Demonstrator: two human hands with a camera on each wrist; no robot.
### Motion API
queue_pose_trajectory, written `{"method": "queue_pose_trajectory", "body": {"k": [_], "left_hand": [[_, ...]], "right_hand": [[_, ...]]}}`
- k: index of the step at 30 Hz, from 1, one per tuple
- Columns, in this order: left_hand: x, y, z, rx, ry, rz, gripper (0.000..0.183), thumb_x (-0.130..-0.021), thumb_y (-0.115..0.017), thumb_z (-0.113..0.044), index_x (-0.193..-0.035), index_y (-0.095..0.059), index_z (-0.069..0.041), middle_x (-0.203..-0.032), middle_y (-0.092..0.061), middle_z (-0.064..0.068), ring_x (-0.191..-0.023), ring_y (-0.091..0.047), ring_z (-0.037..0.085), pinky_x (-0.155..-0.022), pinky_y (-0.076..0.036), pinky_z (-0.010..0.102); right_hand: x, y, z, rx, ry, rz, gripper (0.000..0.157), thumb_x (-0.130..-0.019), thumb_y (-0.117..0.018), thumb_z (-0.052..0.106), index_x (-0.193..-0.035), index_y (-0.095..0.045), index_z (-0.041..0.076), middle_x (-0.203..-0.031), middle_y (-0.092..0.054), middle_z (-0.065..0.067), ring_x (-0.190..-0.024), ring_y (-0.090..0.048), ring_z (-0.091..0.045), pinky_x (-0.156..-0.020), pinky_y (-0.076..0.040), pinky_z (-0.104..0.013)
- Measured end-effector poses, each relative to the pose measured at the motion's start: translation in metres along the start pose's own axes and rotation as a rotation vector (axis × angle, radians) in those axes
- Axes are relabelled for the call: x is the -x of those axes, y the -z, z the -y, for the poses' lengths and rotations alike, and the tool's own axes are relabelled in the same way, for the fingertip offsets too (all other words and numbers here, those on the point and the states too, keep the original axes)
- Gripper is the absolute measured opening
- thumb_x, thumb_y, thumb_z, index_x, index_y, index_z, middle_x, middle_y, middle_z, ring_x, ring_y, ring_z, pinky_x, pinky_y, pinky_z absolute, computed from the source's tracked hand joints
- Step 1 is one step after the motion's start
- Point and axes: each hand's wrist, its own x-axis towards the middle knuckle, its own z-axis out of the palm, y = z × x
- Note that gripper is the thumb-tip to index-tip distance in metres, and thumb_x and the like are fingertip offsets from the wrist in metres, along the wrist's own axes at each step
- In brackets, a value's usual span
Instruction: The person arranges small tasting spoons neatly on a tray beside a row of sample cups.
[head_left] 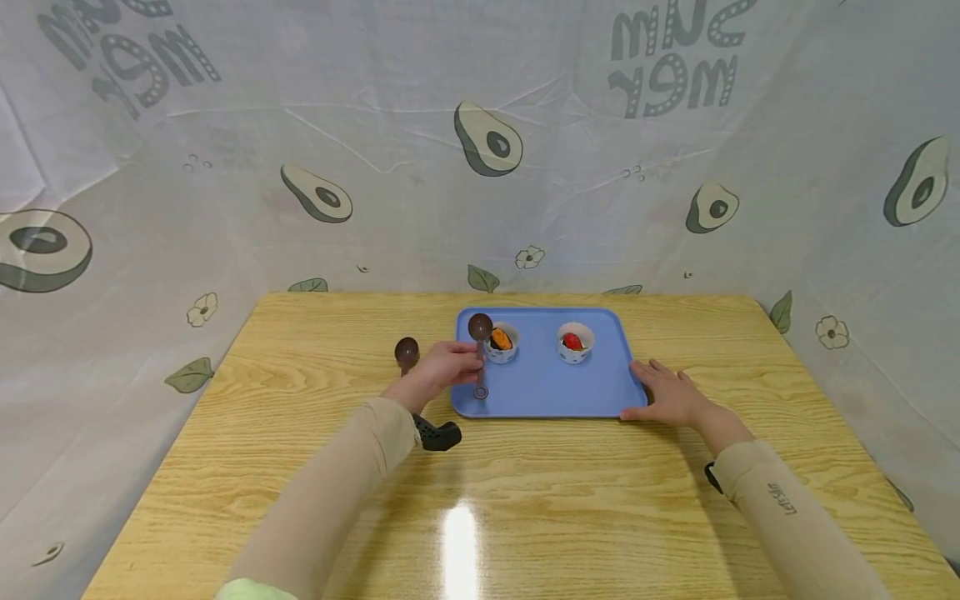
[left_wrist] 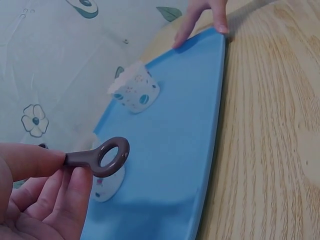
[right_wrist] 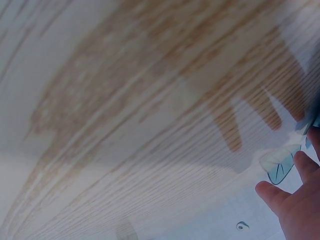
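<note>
A patterned cloth [head_left: 405, 242] hangs beyond the far edge of the wooden table [head_left: 540, 508]. On the table's far half, near its far edge, lies the blue tray [head_left: 532, 396], long sides running left to right.

The right hand [head_left: 671, 398], fingers spread wide, holds nothing; it touches the tray's right edge, thumb at the near right corner. The left hand [head_left: 442, 367] comes in over the tray's left edge, pinching a brown spoon [head_left: 480, 327] by its handle.

That spoon appears raised above the tray's left part, its long axis running from far to near: bowl toward the far edge, ringed end toward the near one. The left cup [head_left: 501, 357] lies just right of it, much nearer the left hand than the right. A second spoon [head_left: 407, 350] lies left of the tray, its handle partly hidden. The right cup [head_left: 573, 357] stands well apart from the left one. Smallest are an orange piece [head_left: 502, 337] in the left cup and a red piece [head_left: 573, 342] in the right.
</note>
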Motion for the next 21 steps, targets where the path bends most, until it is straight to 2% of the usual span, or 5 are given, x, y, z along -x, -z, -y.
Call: {"method": "queue_pose_trajectory", "body": {"k": [11,18,21], "left_hand": [[-0.005,-0.017,-0.007,0.022,0.003,0.017,0.042,-0.094,-0.051,-0.003,-0.134,-0.043,0.006,-0.129,-0.052,0.023,-0.083,-0.059,0.011,-0.088,-0.053,0.031],[-0.007,-0.024,-0.011,0.045,0.008,0.037,0.043,-0.094,-0.05,-0.002,-0.135,-0.042,0.006,-0.131,-0.051,0.024,-0.082,-0.06,0.01,-0.081,-0.054,0.027],[-0.008,-0.027,-0.012,0.045,0.01,0.046,0.044,-0.094,-0.05,-0.002,-0.137,-0.041,0.005,-0.133,-0.049,0.024,-0.086,-0.061,0.013,-0.085,-0.054,0.029]], "right_hand": [[0.0,0.0,-0.001,-0.011,0.0,0.004,0.101,-0.076,-0.067,0.058,-0.145,-0.026,-0.004,-0.148,-0.027,-0.029,-0.136,-0.018,-0.049,-0.102,-0.013,-0.072],[0.0,0.001,-0.001,-0.005,0.001,-0.006,0.101,-0.075,-0.067,0.058,-0.145,-0.027,-0.004,-0.148,-0.028,-0.028,-0.137,-0.02,-0.048,-0.102,-0.015,-0.072],[0.0,0.001,-0.001,-0.005,-0.001,-0.004,0.102,-0.075,-0.067,0.059,-0.145,-0.026,-0.003,-0.148,-0.028,-0.028,-0.137,-0.02,-0.048,-0.102,-0.015,-0.072]]}}
